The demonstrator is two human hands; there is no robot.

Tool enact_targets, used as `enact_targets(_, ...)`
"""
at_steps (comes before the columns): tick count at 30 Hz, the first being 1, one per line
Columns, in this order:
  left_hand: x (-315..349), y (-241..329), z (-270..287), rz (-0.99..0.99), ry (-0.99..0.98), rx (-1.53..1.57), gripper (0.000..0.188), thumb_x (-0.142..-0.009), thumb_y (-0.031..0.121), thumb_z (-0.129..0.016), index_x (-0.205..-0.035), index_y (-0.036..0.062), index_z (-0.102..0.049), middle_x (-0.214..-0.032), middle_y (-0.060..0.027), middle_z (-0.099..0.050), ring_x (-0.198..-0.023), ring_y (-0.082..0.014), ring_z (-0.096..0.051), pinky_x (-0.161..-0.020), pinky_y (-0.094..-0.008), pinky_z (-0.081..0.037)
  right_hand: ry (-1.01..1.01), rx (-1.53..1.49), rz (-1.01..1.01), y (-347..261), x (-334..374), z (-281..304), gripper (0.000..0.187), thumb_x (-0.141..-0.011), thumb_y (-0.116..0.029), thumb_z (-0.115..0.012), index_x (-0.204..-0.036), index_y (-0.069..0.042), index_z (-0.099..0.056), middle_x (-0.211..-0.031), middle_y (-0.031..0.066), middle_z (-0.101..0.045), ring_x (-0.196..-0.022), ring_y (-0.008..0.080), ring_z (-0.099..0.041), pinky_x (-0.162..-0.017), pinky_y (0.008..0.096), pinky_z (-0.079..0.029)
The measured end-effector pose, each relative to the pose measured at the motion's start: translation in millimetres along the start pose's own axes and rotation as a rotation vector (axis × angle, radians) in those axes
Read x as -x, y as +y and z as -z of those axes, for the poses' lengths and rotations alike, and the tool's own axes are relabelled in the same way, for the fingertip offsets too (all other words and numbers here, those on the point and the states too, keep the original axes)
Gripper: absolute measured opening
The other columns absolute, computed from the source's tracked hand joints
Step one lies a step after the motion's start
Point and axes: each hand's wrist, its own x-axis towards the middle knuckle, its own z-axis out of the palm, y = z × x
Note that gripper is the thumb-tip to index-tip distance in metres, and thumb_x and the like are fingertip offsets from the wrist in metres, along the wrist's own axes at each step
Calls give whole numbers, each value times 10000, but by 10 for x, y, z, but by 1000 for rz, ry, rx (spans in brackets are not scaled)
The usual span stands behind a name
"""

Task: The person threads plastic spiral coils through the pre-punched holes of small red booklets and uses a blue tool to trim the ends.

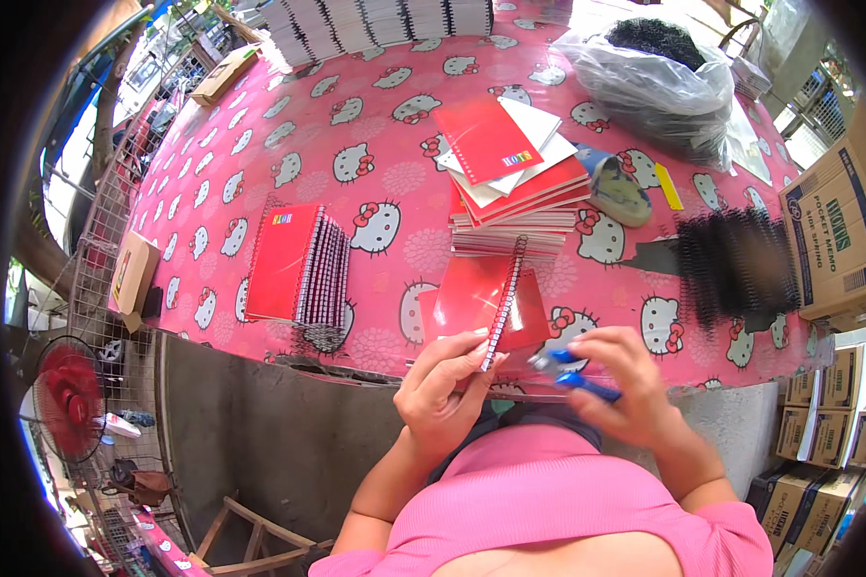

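My left hand point(445, 389) is closed on the near end of a red spiral notebook point(506, 303), its dark coil turned upward and slanting away from me. Blue-handled pliers point(589, 387) sit in my right hand point(633, 377), their metal jaws a little right of the notebook's near end and apart from it. The jaws are smeared by motion. Red covers lie around the coil, and I cannot tell which belong to the held notebook. Just beyond is a stack of red covers and white pages point(520, 207), with a loose red cover point(486, 139) on top.
A pile of coil-bound red notebooks point(298, 264) stands at left. Black coils point(741, 264) lie at right beside a cardboard box point(842, 221). Farther back are a plastic bag of black coils point(654, 87), a slipper-like item point(618, 190), a yellow strip point(668, 187) and bound books point(375, 24).
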Motion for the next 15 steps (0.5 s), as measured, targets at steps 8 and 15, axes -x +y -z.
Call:
enact_targets(8, -51, 50, 0, -14, 0, -43, 297, -660, -154, -729, -927, -44, -660, -969, -189, -677, -811, -282, -673, -725, -343, -547, -30, 41, 73, -119, -147, -128, 398, -842, -263, -695, -1142, -27, -582, -1059, 132, -605, -970, 274, -583, -858, 390, -454)
enact_targets(15, -213, 54, 112, -167, -32, -134, 232, -687, -138, -728, -878, -27, -659, -923, -185, -686, -827, -285, -689, -727, -335, -562, -405, -1074, -566, -11, -172, -157, 298, -962, -226, -582, -1150, 5, -587, -1002, 71, -665, -874, 101, -603, -773, 267, -487)
